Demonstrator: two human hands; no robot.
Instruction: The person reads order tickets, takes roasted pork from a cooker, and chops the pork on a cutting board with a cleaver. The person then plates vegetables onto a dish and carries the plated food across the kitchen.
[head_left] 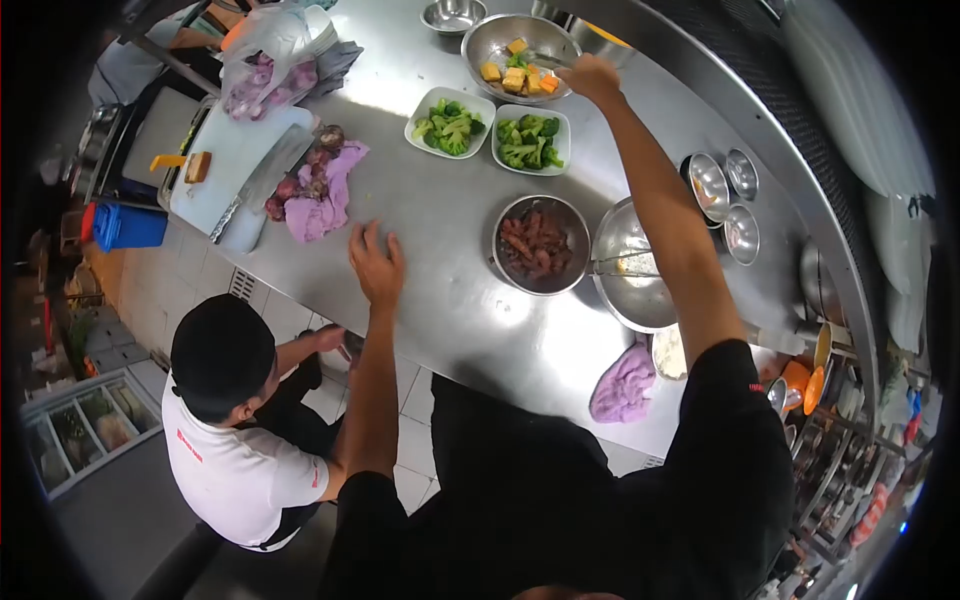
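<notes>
My left hand (pixel 377 265) hovers at or just over the steel table, fingers apart and holding nothing. It is nearest to a purple cloth (pixel 325 200) with onions or shallots on it. At the far side, my right hand (pixel 592 80) is closed at the right rim of a steel bowl (pixel 480 45). Yellow-orange cubes (pixel 514 80) and a bit of green lie in that bowl. A thin dark shape runs from my fingers into it, but I cannot make out what it is. Two white square dishes of broccoli (pixel 450 128) stand in front of the bowl.
A steel bowl of reddish-brown meat strips (pixel 540 245) stands mid-table beside a wide bowl (pixel 640 300) with a wire handle across it. Small steel cups (pixel 741 235) are at right. A purple cloth (pixel 625 385) lies near the edge. A co-worker (pixel 235 430) sits low at left.
</notes>
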